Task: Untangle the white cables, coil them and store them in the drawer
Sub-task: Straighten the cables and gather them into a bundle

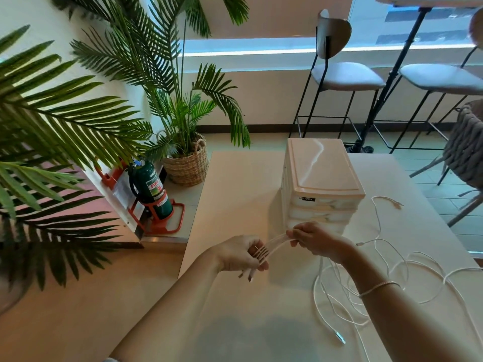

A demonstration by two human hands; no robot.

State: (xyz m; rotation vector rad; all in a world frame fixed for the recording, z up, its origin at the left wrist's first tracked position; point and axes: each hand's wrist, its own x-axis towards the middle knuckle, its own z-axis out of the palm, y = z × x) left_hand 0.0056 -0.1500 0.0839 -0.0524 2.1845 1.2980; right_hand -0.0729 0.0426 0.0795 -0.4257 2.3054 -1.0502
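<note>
Several strands of white cable (277, 244) stretch between my two hands above the pale table (235, 194). My left hand (243, 254) has the strands wound around its fingers. My right hand (311, 237) pinches the other end of the strands, just in front of the cream drawer unit (321, 176). From my right hand the cable drops to the table and joins a loose tangle of white cables (366, 291) on the right. One plug end (339, 338) lies near the front edge, another (397, 205) to the right of the drawer unit. The drawers look closed.
A green fire extinguisher (151, 192) in an orange stand sits on the floor left of the table. Palm plants (183, 113) fill the left side, one in a woven basket. Bar stools (345, 74) and a woven chair (465, 147) stand behind and right of the table.
</note>
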